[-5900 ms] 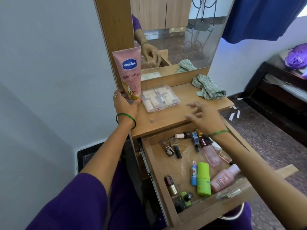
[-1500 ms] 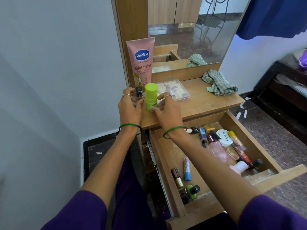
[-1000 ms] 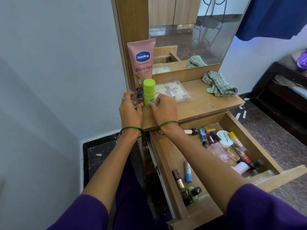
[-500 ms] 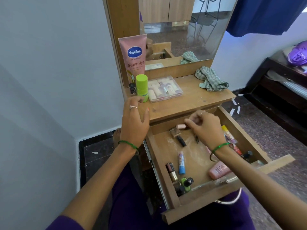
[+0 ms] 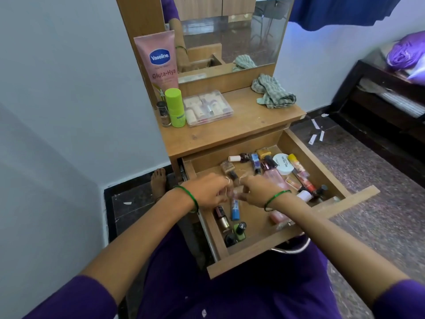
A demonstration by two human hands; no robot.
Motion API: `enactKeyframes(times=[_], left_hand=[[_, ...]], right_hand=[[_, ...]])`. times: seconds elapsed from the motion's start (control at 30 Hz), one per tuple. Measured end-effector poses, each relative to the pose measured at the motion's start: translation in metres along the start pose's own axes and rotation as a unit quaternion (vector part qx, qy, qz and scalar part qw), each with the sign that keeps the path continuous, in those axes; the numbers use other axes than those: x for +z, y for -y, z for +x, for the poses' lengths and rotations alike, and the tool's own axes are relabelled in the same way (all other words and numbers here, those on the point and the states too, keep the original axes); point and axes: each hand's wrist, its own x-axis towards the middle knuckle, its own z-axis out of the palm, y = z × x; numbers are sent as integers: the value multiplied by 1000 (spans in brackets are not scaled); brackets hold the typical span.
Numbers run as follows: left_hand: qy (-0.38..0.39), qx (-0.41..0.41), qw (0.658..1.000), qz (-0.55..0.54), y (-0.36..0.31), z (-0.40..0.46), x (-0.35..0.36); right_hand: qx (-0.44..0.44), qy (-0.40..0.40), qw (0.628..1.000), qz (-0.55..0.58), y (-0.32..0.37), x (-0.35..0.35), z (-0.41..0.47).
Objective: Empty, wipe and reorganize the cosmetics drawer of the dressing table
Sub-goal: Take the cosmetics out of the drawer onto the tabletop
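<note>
Home bedroom: dressing table (image 5: 232,132), bed (image 5: 391,93)

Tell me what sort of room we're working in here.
Most likely a bedroom at home: a wooden dressing table with a mirror, its drawer full of nail polish and cosmetics, and what looks like a bed to the right.
</note>
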Motion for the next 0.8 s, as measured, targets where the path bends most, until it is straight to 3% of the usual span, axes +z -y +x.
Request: enactKeyframes(times=[0.17, 0.43, 0.67, 0.8], left_hand=[[100, -5, 990, 97, -13, 2, 10], [144, 8, 957, 253, -28, 19, 16], [147, 26, 942, 299, -30, 22, 15], [127, 29, 960, 249, -23, 16, 10]], right_hand=[[-1, 27, 998, -49, 7, 7, 6], [9, -23, 1000, 0, -2, 17, 5], [23, -42, 994, 96, -13, 11, 6], [55, -60, 990, 116, -21, 16, 14]])
